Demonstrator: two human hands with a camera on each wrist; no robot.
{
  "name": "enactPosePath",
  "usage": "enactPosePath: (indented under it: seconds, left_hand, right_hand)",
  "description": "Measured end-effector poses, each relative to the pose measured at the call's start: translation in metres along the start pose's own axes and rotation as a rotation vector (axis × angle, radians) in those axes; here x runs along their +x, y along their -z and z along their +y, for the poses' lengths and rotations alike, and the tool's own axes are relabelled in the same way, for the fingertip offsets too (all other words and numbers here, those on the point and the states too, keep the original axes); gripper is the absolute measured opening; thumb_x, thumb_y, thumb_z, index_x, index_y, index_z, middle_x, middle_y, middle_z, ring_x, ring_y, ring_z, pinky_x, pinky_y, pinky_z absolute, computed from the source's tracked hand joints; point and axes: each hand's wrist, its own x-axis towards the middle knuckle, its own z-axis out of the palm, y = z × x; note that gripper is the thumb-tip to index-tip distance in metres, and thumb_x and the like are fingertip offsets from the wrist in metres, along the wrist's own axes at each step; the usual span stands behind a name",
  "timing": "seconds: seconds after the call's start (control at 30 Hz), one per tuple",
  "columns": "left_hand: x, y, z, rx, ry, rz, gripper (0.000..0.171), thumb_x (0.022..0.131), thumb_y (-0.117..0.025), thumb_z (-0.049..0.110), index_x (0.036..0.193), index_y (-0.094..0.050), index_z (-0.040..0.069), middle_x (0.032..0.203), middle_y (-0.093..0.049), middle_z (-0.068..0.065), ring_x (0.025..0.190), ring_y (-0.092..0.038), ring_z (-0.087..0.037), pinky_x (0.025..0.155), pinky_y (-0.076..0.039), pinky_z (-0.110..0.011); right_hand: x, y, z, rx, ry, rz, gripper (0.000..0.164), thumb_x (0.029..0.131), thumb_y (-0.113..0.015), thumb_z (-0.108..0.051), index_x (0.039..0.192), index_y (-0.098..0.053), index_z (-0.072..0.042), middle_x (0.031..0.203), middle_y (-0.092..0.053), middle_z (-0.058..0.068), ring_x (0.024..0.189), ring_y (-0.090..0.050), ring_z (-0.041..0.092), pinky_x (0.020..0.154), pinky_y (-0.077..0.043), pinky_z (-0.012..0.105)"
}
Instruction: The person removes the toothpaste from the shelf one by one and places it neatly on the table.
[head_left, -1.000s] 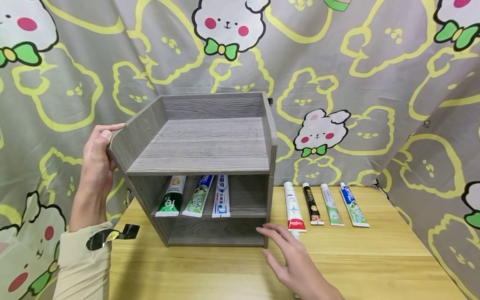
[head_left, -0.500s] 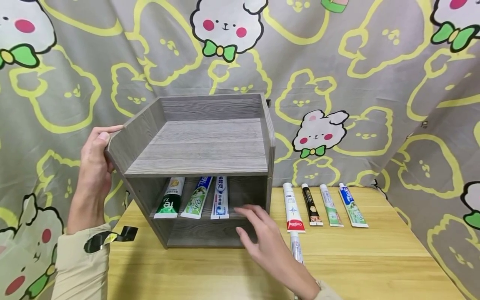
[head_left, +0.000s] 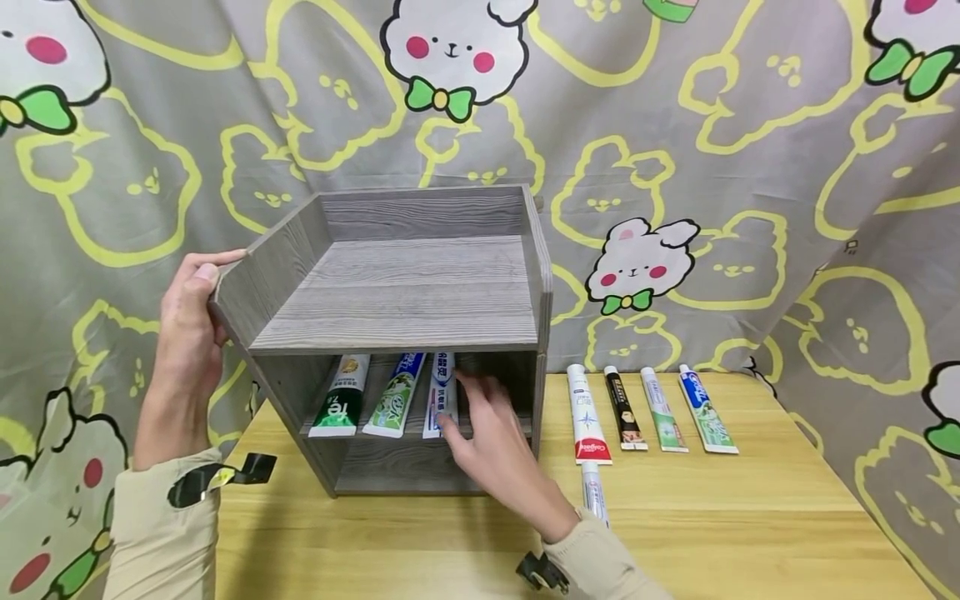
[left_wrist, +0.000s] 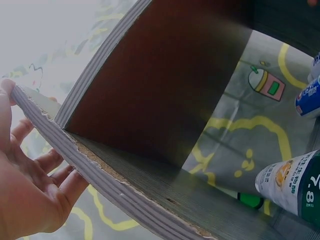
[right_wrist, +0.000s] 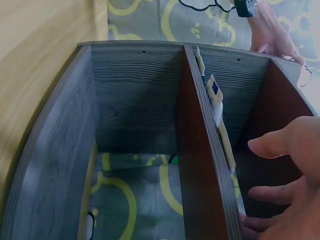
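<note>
The right hand (head_left: pixel 491 425) is hovering, thumb and fingers parted and gripping nothing, at the right side of the white-blue tube (head_left: pixel 441 396), though whether they are touching it is hard to tell. That tube is lying in the middle tier of the rack (head_left: pixel 420 283), right of two green tubes (head_left: pixel 393 400). The left hand (head_left: pixel 187 321) is gripping the rack's upper left side, while five more tubes (head_left: pixel 588 417) are lying rightward on the table (head_left: pixel 337 550).
</note>
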Motion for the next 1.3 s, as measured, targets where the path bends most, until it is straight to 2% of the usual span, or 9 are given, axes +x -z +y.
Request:
enactPosePath:
  seconds: [0.1, 0.3, 0.57, 0.67, 0.87, 1.07, 1.3]
  left_hand:
    - [0.0, 0.0, 0.0, 0.003, 0.0, 0.001, 0.031, 0.105, -0.051, 0.026, 0.123, -0.067, 0.006, 0.082, -0.062, -0.005, 0.06, -0.053, -0.012, 0.047, -0.037, -0.022]
    - [0.0, -0.001, 0.001, 0.001, 0.001, 0.016, 0.031, 0.104, -0.052, 0.025, 0.122, -0.068, 0.006, 0.079, -0.062, -0.005, 0.056, -0.051, -0.011, 0.045, -0.035, -0.022]
    - [-0.001, -0.001, 0.001, -0.004, 0.006, 0.016, 0.031, 0.104, -0.052, 0.025, 0.122, -0.068, 0.007, 0.079, -0.062, -0.005, 0.057, -0.053, -0.012, 0.045, -0.037, -0.022]
    - [-0.002, -0.002, 0.0, -0.001, 0.007, 0.014, 0.031, 0.104, -0.052, 0.025, 0.122, -0.069, 0.007, 0.076, -0.06, -0.004, 0.055, -0.048, -0.011, 0.044, -0.033, -0.022]
    - [-0.001, -0.002, -0.001, 0.001, -0.008, 0.022, 0.03, 0.104, -0.051, 0.024, 0.12, -0.069, 0.007, 0.071, -0.055, -0.003, 0.049, -0.037, -0.011, 0.043, -0.017, -0.031]
    - [0.001, -0.002, 0.001, -0.009, -0.004, 0.029, 0.03, 0.103, -0.053, 0.024, 0.12, -0.07, 0.006, 0.07, -0.056, -0.002, 0.049, -0.038, -0.01, 0.042, -0.019, -0.028]
    - [0.001, -0.003, -0.001, -0.018, -0.005, 0.026, 0.029, 0.103, -0.053, 0.023, 0.119, -0.07, 0.007, 0.069, -0.056, -0.002, 0.048, -0.039, -0.01, 0.042, -0.02, -0.027]
  right_hand:
    - [0.007, -0.006, -0.002, -0.039, 0.005, -0.004, 0.062, 0.094, -0.074, -0.028, 0.147, -0.053, -0.003, 0.127, -0.06, 0.02, 0.113, -0.059, 0.036, 0.095, -0.051, 0.051]
    - [0.018, -0.017, -0.006, -0.139, -0.019, -0.018, 0.062, 0.099, -0.067, -0.034, 0.148, -0.049, -0.001, 0.125, -0.057, 0.027, 0.113, -0.057, 0.045, 0.094, -0.048, 0.061]
    - [0.025, -0.03, -0.013, -0.241, -0.073, -0.045, 0.061, 0.103, -0.058, -0.035, 0.152, -0.045, -0.001, 0.137, -0.048, 0.037, 0.125, -0.049, 0.055, 0.098, -0.04, 0.07]
    - [0.027, -0.033, -0.016, -0.307, -0.098, -0.075, 0.063, 0.105, -0.053, -0.04, 0.153, -0.042, 0.0, 0.141, -0.044, 0.039, 0.129, -0.045, 0.058, 0.1, -0.039, 0.071]
    - [0.031, -0.039, -0.019, -0.417, -0.132, -0.134, 0.064, 0.107, -0.046, -0.04, 0.156, -0.038, 0.001, 0.148, -0.039, 0.037, 0.135, -0.04, 0.055, 0.104, -0.035, 0.069]
    - [0.033, -0.043, -0.018, -0.505, -0.119, -0.11, 0.06, 0.107, -0.046, -0.036, 0.155, -0.04, 0.0, 0.142, -0.043, 0.035, 0.127, -0.045, 0.051, 0.101, -0.039, 0.066]
    - [0.032, -0.045, -0.017, -0.551, -0.123, -0.092, 0.061, 0.105, -0.049, -0.036, 0.155, -0.041, -0.001, 0.139, -0.048, 0.036, 0.125, -0.05, 0.052, 0.1, -0.041, 0.066]
